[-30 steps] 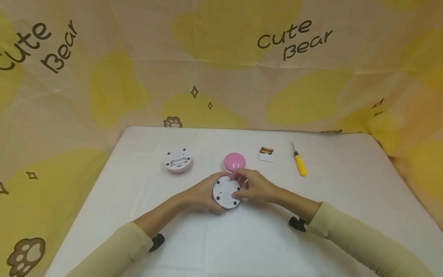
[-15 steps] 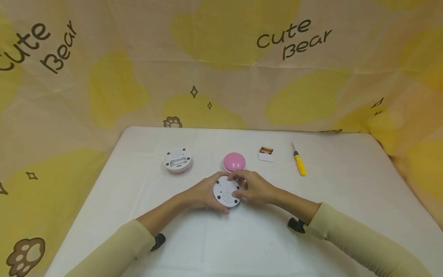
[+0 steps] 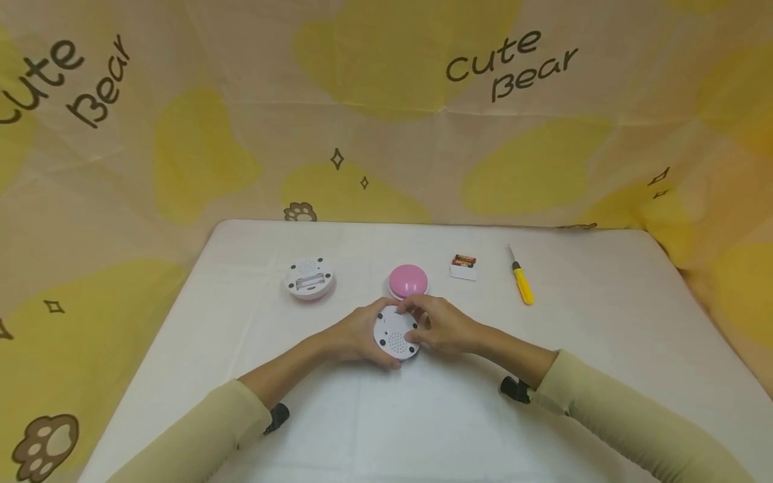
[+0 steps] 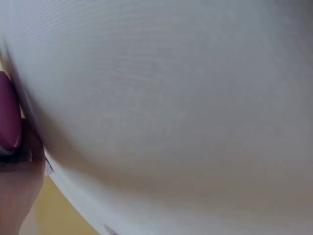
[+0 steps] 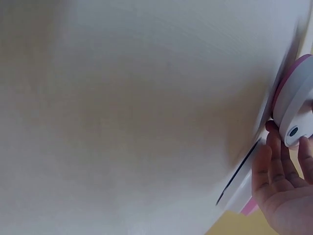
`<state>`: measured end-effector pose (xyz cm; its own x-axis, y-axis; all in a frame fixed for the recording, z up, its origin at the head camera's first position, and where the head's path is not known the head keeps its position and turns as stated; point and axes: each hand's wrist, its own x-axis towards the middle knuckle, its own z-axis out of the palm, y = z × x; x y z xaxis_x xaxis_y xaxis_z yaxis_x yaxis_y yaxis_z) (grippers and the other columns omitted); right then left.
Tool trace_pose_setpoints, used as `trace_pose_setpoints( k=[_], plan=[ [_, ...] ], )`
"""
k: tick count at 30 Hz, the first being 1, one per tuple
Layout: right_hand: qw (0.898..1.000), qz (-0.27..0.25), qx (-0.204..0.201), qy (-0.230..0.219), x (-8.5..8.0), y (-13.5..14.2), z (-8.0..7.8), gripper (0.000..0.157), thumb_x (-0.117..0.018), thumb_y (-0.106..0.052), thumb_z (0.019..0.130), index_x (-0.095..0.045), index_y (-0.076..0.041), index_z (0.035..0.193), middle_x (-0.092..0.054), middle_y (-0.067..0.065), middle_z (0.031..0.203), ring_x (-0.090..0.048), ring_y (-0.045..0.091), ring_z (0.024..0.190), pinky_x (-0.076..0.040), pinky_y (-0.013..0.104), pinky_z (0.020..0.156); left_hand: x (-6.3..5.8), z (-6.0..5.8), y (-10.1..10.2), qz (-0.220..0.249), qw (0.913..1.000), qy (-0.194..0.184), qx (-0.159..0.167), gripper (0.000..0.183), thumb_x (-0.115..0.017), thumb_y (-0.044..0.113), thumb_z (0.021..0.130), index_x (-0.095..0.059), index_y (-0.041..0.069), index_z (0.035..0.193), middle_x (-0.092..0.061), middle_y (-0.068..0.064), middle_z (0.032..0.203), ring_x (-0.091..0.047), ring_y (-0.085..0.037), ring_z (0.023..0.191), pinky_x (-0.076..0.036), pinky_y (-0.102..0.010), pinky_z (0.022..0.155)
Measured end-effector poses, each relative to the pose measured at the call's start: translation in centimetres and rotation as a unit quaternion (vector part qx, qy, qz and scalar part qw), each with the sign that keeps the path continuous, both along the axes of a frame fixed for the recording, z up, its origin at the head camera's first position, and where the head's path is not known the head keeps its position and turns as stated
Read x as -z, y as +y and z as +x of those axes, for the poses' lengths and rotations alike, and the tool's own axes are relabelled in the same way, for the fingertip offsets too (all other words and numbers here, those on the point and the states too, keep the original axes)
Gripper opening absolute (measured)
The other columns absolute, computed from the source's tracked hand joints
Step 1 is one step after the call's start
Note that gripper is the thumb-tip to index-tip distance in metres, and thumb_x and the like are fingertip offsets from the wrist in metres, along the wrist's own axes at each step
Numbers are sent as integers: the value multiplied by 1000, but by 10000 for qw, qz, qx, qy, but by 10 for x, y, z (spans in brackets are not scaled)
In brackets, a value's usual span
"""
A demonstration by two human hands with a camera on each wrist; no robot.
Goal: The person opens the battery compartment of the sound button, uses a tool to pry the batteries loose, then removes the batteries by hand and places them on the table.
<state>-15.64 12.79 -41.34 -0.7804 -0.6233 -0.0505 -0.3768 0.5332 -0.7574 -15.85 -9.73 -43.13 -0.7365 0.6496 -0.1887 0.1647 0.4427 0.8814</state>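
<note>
A round white-and-pink push-button buzzer [image 3: 394,329] is held with its white underside up, showing a patch of speaker holes and dark round feet. My left hand [image 3: 361,335] grips its left side, thumb along the near rim. At the right, my right hand [image 3: 445,326] has its fingers curled at the far edge and its thumb on the underside. In the left wrist view the buzzer's pink dome [image 4: 9,113] appears beside a hand. The right wrist view has the buzzer's white side [image 5: 296,105] above the curled fingers [image 5: 277,164]. Part of the underside is covered by my right fingers.
Behind the hands sits a second buzzer [image 3: 408,280], pink dome up. A third buzzer [image 3: 310,278] lies upside down at left, its battery compartment uncovered. Batteries [image 3: 464,260] lie by a white flat piece [image 3: 462,274]. A yellow-handled screwdriver [image 3: 522,283] is at right on the white table [image 3: 374,429].
The held buzzer has shifted and turned very slightly, and my left thumb has slid a little to the right along its near rim. My right hand stays almost in the same place.
</note>
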Motion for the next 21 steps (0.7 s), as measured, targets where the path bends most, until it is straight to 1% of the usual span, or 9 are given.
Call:
trace_pose_setpoints(
  k=[6,12,21],
  plan=[
    [9996,254,-81,135,-2,-2,-1,41,-77,-8,86,-58,-4,123,-61,5,119,-55,20,105,-48,37,94,-2,0,0,-36,10000,55,12,92,-94,23,64,-42,14,140,-62,1,113,-58,-15,100,-46,-35,89],
    [9996,273,-115,25,-3,-1,-1,42,-77,-7,85,-56,-5,122,-60,6,121,-55,21,111,-45,39,100,-2,0,1,-103,9999,89,41,92,-94,24,65,-42,13,139,-62,1,112,-58,-15,99,-46,-34,88],
    [9994,283,-170,78,-4,-1,-1,40,-76,-5,85,-55,-5,119,-59,7,121,-54,22,113,-44,40,102,-2,1,3,-226,9992,316,43,94,-95,28,64,-42,12,140,-63,3,111,-59,-13,96,-48,-31,85]
  ],
)
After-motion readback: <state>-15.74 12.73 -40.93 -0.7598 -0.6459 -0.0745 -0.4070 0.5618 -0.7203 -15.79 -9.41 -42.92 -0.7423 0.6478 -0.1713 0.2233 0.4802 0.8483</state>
